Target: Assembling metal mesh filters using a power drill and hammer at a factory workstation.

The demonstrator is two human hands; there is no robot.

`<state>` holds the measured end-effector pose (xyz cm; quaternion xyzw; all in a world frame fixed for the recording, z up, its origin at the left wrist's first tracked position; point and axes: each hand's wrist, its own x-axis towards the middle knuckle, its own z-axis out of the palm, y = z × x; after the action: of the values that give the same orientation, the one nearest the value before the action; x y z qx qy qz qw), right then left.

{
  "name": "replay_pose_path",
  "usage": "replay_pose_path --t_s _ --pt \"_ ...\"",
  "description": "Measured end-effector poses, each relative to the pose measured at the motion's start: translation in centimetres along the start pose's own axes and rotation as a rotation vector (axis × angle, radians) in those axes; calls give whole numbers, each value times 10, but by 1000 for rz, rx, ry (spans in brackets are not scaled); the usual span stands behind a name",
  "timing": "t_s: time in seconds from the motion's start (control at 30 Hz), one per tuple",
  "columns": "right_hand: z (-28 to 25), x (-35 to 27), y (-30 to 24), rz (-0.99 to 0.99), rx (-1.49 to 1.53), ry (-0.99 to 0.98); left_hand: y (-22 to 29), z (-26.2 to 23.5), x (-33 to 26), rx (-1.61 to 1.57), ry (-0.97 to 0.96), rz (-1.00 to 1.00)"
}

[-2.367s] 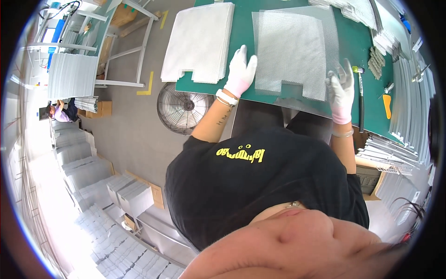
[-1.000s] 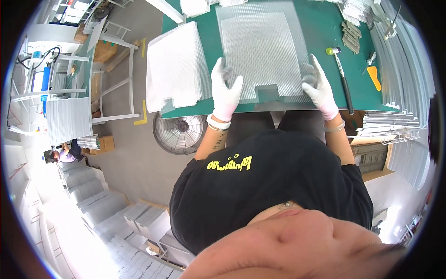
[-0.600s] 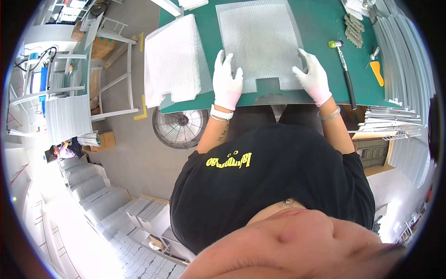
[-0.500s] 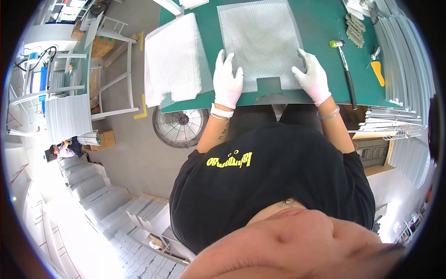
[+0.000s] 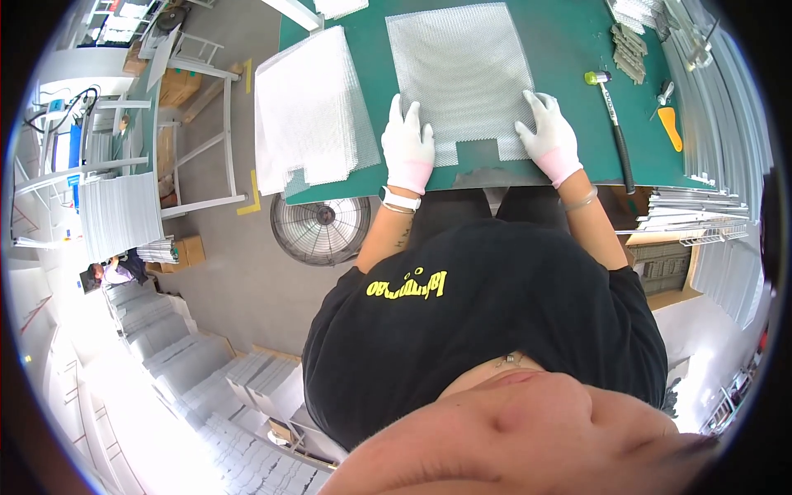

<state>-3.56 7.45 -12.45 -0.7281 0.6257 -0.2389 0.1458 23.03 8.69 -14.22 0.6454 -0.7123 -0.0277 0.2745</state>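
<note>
Mesh [image 5: 462,74] on table [image 5: 569,49]; left hand [image 5: 408,148] at mesh's left edge, right hand [image 5: 551,142] at right edge, both spread; stack [image 5: 305,107] left of mesh, hammer [image 5: 612,125] right

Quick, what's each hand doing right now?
Left hand: open, fingers loosely spread at the left edge of the notched mesh.
Right hand: open, thumb apart, at its right edge.

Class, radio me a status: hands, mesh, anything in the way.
Left hand, open, at left edge of mesh; right hand, open, at its right. Mesh flat on green tabletop. Hammer off to the right, apart.
</note>
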Motion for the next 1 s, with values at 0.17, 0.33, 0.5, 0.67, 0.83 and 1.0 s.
replay_pose_path --t_s 0.17,0.33,0.5,0.67,0.83,1.0 --pt "-5 3 -6 49 -82 -37 -3 2 0 35 -36 -29" --pt "-20 4 3 -49 -291 1 4 -9 6 265 -147 -23" --pt "-28 8 24 -140 -350 86 5 -6 -5 211 -136 95" --pt "-79 120 59 -374 -234 372 8 2 5 189 -129 96" --pt "-117 235 106 80 -538 439 20 -11 29 239 -198 108" --pt "-139 254 105 331 -1152 601 25 -34 18 151 -14 116"
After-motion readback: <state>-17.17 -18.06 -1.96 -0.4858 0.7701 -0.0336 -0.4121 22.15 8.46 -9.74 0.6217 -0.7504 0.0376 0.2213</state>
